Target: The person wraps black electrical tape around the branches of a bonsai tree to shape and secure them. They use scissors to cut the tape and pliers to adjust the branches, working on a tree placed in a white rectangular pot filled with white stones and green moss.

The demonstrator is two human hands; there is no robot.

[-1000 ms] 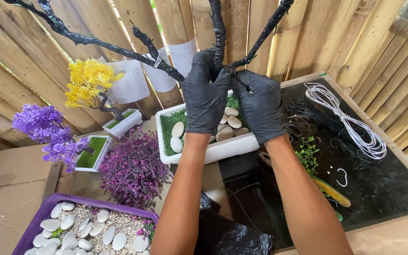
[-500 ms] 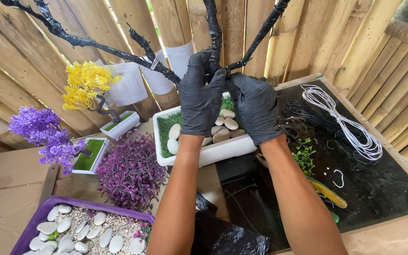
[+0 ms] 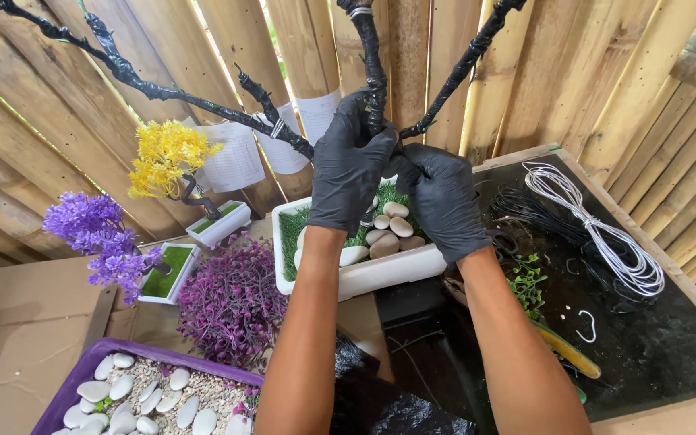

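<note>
Both hands wear black rubber gloves. The left hand (image 3: 352,165) wraps its fingers tight around the trunk of a black tree (image 3: 372,76) made of wire and tape. The right hand (image 3: 445,197) is clenched around the same trunk, just beside the left one. The tree stands in a long white pot (image 3: 364,278) on the table (image 3: 670,354), right where the hands are.

It looks like the person is bending the trunk into shape. A good next squeeze would need a firm, slow grip, so the pot does not tip.

The branches are thin, bumpy and crooked. The pot holds fuzzy green fake grass and smooth white stones (image 3: 388,229). Nearby lie a coil of white wire (image 3: 606,238), a bushy purple plant (image 3: 231,298) and a small tree with yellow flowers (image 3: 163,157).
</note>
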